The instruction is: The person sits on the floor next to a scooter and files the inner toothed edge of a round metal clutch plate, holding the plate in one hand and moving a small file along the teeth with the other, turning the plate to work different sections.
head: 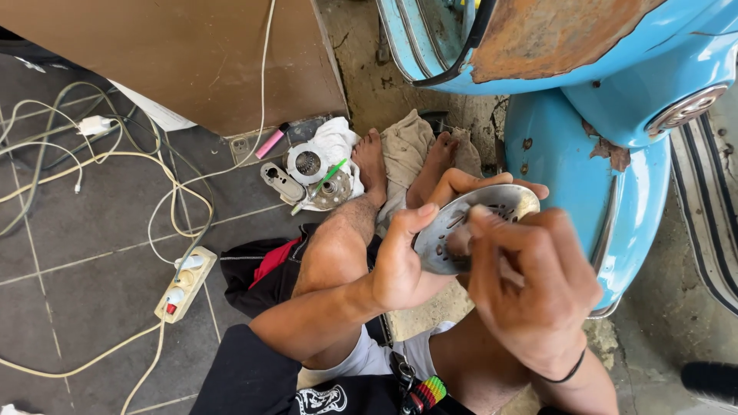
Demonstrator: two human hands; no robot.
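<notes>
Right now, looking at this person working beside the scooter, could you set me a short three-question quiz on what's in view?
1. True or false: the left hand holds the round metal disc.
2. Which colour is the scooter: A red, B light blue, C green?
3. What lies on the white cloth by the feet?

Key: 1 true. 2 B. 3 Small metal parts and a green-handled tool. The right hand works at the disc's face.

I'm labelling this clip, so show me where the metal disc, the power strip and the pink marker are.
metal disc (492, 201): head view, on its upper rim above the slots.
power strip (184, 284): head view, on the middle of its pale body.
pink marker (269, 143): head view, on its pink barrel.
</notes>
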